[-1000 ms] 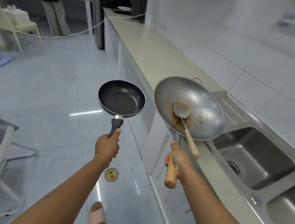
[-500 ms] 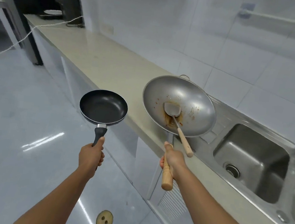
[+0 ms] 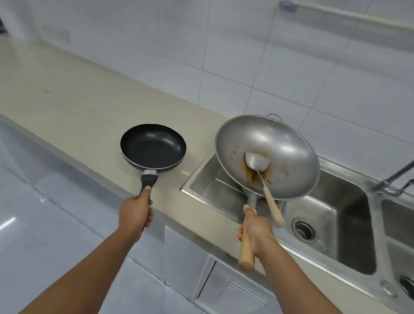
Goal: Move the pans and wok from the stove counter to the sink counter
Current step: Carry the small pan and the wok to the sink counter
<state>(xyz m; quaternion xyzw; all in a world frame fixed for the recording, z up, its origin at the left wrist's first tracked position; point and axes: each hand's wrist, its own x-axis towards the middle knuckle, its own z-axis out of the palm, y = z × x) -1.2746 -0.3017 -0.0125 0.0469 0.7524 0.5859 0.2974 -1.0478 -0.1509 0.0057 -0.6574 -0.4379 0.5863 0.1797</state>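
A small black frying pan (image 3: 152, 147) is held level by the left hand (image 3: 136, 212), whose fingers (image 3: 149, 218) are clenched around the pan's dark handle with the thumb laid along its top. The pan is seen over the beige table (image 3: 58, 102), near its front edge, at about nine o'clock from the wok; whether its base touches the table cannot be told. The steel wok (image 3: 270, 155) is gripped by the right hand (image 3: 254, 230), the fingers wrapped tightly around its wooden handle (image 3: 246, 255), which points toward six o'clock. The wok is tilted, its far rim raised, and is held above the left basin of the steel sink (image 3: 333, 219). Brown residue is smeared on the wok's lower inside. A metal spatula (image 3: 265, 179) lies in the wok, its blade on the residue and its pale handle sticking out past the near rim toward five o'clock. A drain is seen in the basin at about four o'clock from the wok, and a curved tap (image 3: 408, 168) stands at three o'clock. White tiles (image 3: 163, 34) cover the wall behind.
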